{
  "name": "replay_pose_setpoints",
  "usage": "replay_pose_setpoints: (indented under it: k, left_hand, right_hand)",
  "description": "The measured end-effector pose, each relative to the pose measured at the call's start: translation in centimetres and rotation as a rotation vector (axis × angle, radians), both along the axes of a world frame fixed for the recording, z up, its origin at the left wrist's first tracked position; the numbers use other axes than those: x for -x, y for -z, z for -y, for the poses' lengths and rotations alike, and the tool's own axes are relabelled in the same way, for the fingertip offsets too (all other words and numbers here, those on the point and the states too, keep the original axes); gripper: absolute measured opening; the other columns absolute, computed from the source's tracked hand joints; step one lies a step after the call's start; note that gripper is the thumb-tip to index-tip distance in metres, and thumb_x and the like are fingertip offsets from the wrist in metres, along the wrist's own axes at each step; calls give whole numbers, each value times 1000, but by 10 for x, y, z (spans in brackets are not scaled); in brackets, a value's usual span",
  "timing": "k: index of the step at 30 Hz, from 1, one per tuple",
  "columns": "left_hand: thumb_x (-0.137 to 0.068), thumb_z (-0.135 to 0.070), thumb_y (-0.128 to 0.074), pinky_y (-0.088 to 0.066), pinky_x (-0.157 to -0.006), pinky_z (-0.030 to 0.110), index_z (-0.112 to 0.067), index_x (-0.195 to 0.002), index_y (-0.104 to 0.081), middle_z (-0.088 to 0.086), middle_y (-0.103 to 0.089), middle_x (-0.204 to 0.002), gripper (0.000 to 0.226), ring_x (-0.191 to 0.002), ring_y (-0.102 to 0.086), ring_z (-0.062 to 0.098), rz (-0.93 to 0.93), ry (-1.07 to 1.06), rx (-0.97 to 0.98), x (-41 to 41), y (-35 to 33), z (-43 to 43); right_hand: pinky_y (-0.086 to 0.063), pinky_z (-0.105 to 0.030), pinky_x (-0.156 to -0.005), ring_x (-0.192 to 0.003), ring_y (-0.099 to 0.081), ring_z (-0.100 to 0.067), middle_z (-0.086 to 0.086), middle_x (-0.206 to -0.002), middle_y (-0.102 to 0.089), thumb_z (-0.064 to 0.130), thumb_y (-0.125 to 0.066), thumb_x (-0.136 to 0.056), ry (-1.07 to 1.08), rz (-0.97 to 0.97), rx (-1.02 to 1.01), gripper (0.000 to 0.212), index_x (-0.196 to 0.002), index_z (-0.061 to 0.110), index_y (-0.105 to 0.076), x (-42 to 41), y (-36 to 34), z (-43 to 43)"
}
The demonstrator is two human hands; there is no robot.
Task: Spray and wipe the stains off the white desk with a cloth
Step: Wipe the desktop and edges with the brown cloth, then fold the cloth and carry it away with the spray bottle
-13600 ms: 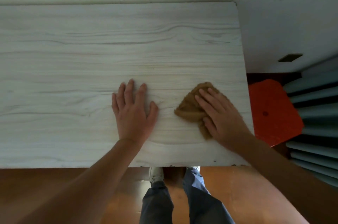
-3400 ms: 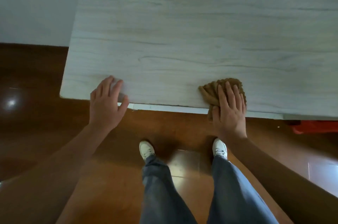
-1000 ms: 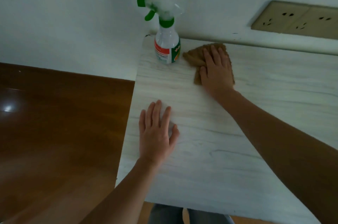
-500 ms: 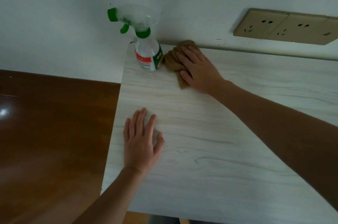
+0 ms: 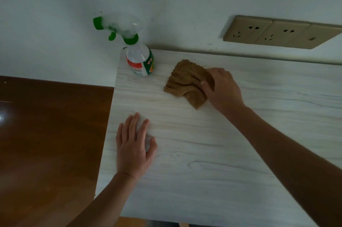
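1. Our right hand (image 5: 223, 89) grasps the brown cloth (image 5: 187, 82) and presses it on the white desk (image 5: 231, 152).
2. Our left hand (image 5: 134, 145) lies flat and open, holding nothing.
3. The spray bottle (image 5: 139, 58) stands upright at the far left corner, near the cloth.

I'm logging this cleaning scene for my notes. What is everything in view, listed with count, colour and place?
desk: one, white wood-grain, against the wall
spray bottle: one, clear with green trigger, desk's far left corner
cloth: one, brown, crumpled on the desk right of the bottle
wall sockets: one beige row, on the wall above the desk
floor: brown, left of the desk
left hand: flat on the desk
right hand: gripping the cloth
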State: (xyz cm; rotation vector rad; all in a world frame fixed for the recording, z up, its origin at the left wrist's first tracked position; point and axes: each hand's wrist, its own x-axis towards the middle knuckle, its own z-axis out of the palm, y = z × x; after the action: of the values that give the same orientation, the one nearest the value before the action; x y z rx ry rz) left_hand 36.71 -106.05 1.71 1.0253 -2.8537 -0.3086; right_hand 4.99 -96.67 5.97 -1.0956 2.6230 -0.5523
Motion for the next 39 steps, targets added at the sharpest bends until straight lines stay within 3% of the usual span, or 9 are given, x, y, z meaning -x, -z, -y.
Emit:
replay_pose_setpoints:
  k: [5,8,12,16,19,24,28,33,39]
  left_hand:
    - [-94,-41,-52,-28,-122,53,-14,-141,-57,15,-44,-157,54,-149,-35,35,-19,-26,-34,3,-8,-3]
    - [-93,-34,-58,-43,-107,45,-14,-125,-64,10,-60,-138,38,-132,-54,31,-93,-36,-88,29,-28,4]
    - [-97,-28,-55,-53,-87,37,-16,-126,-59,4,-64,-123,32,-108,-63,23,-103,133,-220,119,-60,27]
    - [-100,-24,-52,-49,-104,46,-13,-149,-44,12,-51,-146,50,-129,-52,30,13,96,-246,209,-75,55]
    - [-99,-24,-54,-47,-105,49,-14,-155,-34,15,-51,-147,60,-132,-51,34,205,167,-249,242,-76,70]
    - [-92,-25,-61,-48,-85,38,-13,-122,-63,11,-64,-118,32,-110,-60,31,319,178,-295,251,-72,71]
    - [-89,-30,-70,-49,-89,38,-19,-107,-72,5,-67,-107,22,-102,-60,24,150,147,-355,237,-90,73]
    - [-85,-26,-78,-49,-71,28,-18,-95,-76,-7,-67,-78,13,-77,-61,14,-130,138,-416,230,-145,87]
    - [-88,-32,-73,-49,-78,25,-28,-100,-77,-18,-70,-82,13,-83,-66,6,-339,160,-305,238,-185,82]
  right_hand:
    - [-47,-38,-89,-113,-51,-24,-4,-124,-56,39,-61,-93,207,29,-49,37,-125,21,-60,2,-1,3]
    - [-45,-36,-83,-108,-53,-22,-2,-116,-56,41,-67,-89,273,112,-98,35,-118,23,-60,11,-6,3]
    - [-41,-33,-76,-100,-55,-22,2,-101,-53,38,-69,-89,282,185,-130,20,-101,24,-60,13,-10,2]
    - [-40,-32,-71,-88,-58,-23,1,-94,-62,29,-63,-91,263,208,-87,9,-94,24,-56,8,-10,-1]
    - [-41,-31,-67,-79,-58,-21,3,-85,-64,25,-61,-92,289,260,-3,7,-96,25,-55,7,-8,-7]
    - [-37,-23,-62,-82,-59,-13,14,-81,-60,22,-64,-90,280,392,63,9,-97,29,-63,9,-10,-21]
    - [-47,-24,-67,-80,-62,-9,13,-80,-65,20,-65,-88,260,415,160,10,-86,30,-64,14,-27,-32]
    - [-53,-29,-75,-79,-66,-8,13,-81,-68,20,-67,-88,225,347,339,6,-89,26,-68,32,-78,-29]
    - [-41,-12,-67,-72,-59,6,25,-73,-60,24,-68,-88,199,146,449,14,-89,37,-65,58,-128,-30]
